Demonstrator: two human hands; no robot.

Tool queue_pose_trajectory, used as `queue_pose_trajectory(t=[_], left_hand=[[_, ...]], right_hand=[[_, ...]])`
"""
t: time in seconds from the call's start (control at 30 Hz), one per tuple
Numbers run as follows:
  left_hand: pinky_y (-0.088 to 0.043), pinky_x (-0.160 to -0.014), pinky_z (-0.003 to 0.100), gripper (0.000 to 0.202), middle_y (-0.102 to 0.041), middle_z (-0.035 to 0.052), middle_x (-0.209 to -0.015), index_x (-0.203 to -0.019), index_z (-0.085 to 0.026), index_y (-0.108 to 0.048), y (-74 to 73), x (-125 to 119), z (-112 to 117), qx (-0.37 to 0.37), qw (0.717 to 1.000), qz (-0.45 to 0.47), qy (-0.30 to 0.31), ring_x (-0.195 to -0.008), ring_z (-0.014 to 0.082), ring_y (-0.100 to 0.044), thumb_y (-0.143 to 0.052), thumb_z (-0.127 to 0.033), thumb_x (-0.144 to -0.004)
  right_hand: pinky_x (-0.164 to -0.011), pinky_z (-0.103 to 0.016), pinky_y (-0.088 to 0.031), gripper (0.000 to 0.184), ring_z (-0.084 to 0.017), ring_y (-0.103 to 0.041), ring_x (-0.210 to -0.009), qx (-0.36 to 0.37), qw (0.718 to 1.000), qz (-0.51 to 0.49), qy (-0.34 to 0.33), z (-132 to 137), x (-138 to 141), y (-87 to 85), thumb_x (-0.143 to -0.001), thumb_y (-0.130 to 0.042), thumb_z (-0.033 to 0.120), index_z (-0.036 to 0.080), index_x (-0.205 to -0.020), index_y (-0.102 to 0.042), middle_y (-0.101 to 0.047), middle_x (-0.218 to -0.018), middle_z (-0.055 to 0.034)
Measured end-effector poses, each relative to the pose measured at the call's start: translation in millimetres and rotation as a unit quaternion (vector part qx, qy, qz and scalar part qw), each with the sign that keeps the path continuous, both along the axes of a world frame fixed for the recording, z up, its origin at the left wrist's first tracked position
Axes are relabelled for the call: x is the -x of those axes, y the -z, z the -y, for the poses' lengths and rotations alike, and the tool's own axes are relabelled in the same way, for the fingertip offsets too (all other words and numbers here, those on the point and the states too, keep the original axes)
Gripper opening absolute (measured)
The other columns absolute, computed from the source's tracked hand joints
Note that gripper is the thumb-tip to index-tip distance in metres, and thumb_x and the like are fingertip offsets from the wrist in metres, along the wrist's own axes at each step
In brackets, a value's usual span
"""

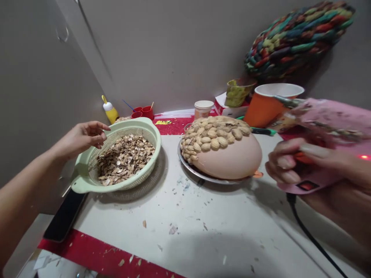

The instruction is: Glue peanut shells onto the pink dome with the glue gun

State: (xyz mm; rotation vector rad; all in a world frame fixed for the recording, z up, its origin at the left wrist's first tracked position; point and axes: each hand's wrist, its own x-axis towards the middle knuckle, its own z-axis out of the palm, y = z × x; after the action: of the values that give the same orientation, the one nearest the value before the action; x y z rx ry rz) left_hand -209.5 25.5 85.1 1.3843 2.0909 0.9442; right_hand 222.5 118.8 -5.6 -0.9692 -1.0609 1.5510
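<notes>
My left hand [84, 137] hovers over the left rim of a pale green colander [145, 133] filled with nut shells [124, 158]; its fingertips are pinched together, and whatever is between them is too small to make out. My right hand [292, 164] grips a pink glue gun [324, 127] at the right, with a red light lit on it and a black cord [307, 231] trailing down. Between them a peach balloon [232, 158], partly covered in glued shells [211, 137], rests on a metal plate [188, 168].
An orange cup [269, 102], a small white jar [203, 109], a yellow bottle [110, 110], red pots [143, 112] and a braided multicoloured cushion [295, 36] stand at the back. A black phone [65, 216] lies at the left edge. Shell crumbs litter the white tabletop [203, 231].
</notes>
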Motion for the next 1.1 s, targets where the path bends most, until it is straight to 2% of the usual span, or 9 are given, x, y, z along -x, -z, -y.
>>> queue_pose_trajectory(t=[0.13, 0.27, 0.47, 0.63, 0.77, 0.83, 0.9, 1.0, 1.1], left_hand=[[-0.055, -0.064, 0.024, 0.036, -0.067, -0.0005, -0.073, -0.093, -0.02, -0.075, 10.0, 11.5, -0.3, 0.028, 0.999, 0.028, 0.012, -0.066, 0.0128, -0.063, -0.086, -0.026, -0.059], [-0.056, -0.069, 0.023, 0.038, -0.073, 0.0012, -0.081, -0.096, -0.021, -0.078, 14.8, 14.3, -2.4, 0.039, 0.998, 0.045, 0.023, -0.074, 0.0135, -0.066, -0.087, -0.023, -0.06], [-0.06, -0.071, 0.023, 0.044, -0.079, 0.0056, -0.094, -0.103, -0.023, -0.078, 10.8, -4.3, 2.0, 0.038, 0.989, 0.14, 0.038, -0.079, 0.0149, -0.072, -0.09, -0.021, -0.061], [-0.062, -0.068, 0.021, 0.051, -0.079, 0.0063, -0.103, -0.114, -0.026, -0.076, 5.7, -63.2, 9.3, -0.02, 0.971, 0.233, 0.05, -0.076, 0.014, -0.074, -0.089, -0.018, -0.065], [-0.063, -0.066, 0.021, 0.057, -0.077, 0.0062, -0.11, -0.12, -0.029, -0.073, 13.0, -133.2, 17.1, -0.079, 0.95, 0.297, 0.063, -0.073, 0.0146, -0.074, -0.089, -0.018, -0.066], [-0.063, -0.064, 0.019, 0.055, -0.077, 0.0055, -0.108, -0.116, -0.028, -0.074, 20.5, -163.8, 20.8, -0.085, 0.937, 0.332, 0.074, -0.069, 0.0143, -0.074, -0.09, -0.017, -0.064], [-0.064, -0.063, 0.02, 0.058, -0.076, 0.0044, -0.108, -0.117, -0.03, -0.073, 29.5, -186.7, 22.8, -0.083, 0.924, 0.363, 0.089, -0.066, 0.0131, -0.074, -0.091, -0.016, -0.063], [-0.065, -0.068, 0.023, 0.07, -0.073, 0.0026, -0.116, -0.126, -0.036, -0.067, 43.9, -207.6, 22.3, -0.091, 0.913, 0.382, 0.114, -0.066, 0.0119, -0.074, -0.091, -0.016, -0.064], [-0.065, -0.076, 0.024, 0.081, -0.07, 0.0012, -0.125, -0.134, -0.042, -0.059, 55.7, -219.0, 20.5, -0.113, 0.91, 0.377, 0.132, -0.072, 0.0121, -0.075, -0.091, -0.015, -0.065]], right_hand=[[-0.034, -0.025, -0.036, 0.038, -0.014, -0.044, -0.047, -0.052, 0.998, 0.024, -0.009, -5.9, -9.1, 10.5, -0.053, -0.089, 0.05, 0.024, -0.064, -0.064, -0.04, -0.054, 0.0002], [-0.035, -0.027, -0.035, 0.035, -0.015, -0.045, -0.05, -0.039, 0.998, 0.041, -0.015, -7.7, -12.7, 19.9, -0.06, -0.086, 0.05, 0.025, -0.067, -0.062, -0.046, -0.063, -0.0027], [-0.034, -0.026, -0.029, 0.032, -0.013, -0.043, -0.046, -0.039, 0.997, 0.054, -0.044, -2.8, -6.8, 17.7, -0.064, -0.084, 0.054, 0.027, -0.069, -0.066, -0.043, -0.06, -0.002], [-0.035, -0.023, -0.032, 0.041, -0.011, -0.044, -0.044, -0.05, 0.995, 0.051, -0.076, 11.2, 4.1, 5.1, -0.055, -0.089, 0.06, 0.025, -0.064, -0.069, -0.048, -0.055, -0.0023], [-0.041, -0.021, -0.035, 0.04, -0.009, -0.045, -0.048, -0.093, 0.988, 0.027, -0.122, 25.3, 5.0, 2.2, -0.071, -0.082, 0.059, 0.022, -0.068, -0.064, -0.05, -0.058, 0.0011], [-0.047, -0.022, -0.039, 0.038, -0.01, -0.047, -0.053, -0.155, 0.975, 0.041, -0.153, 32.8, 3.0, -1.4, -0.082, -0.074, 0.055, 0.021, -0.069, -0.06, -0.053, -0.063, 0.001], [-0.051, -0.025, -0.044, 0.033, -0.012, -0.05, -0.055, -0.212, 0.956, 0.123, -0.159, 40.6, 1.6, -7.6, -0.086, -0.071, 0.046, 0.021, -0.068, -0.059, -0.055, -0.061, 0.0007], [-0.052, -0.026, -0.046, 0.015, -0.013, -0.053, -0.055, -0.29, 0.923, 0.198, -0.155, 49.9, 2.6, -15.1, -0.088, -0.066, 0.034, 0.022, -0.08, -0.065, -0.059, -0.063, 0.0012], [-0.061, -0.026, -0.051, 0.017, -0.014, -0.06, -0.062, -0.389, 0.887, 0.211, -0.132, 52.7, 4.7, -11.7, -0.09, -0.065, 0.032, 0.02, -0.079, -0.064, -0.066, -0.073, -0.0007]])
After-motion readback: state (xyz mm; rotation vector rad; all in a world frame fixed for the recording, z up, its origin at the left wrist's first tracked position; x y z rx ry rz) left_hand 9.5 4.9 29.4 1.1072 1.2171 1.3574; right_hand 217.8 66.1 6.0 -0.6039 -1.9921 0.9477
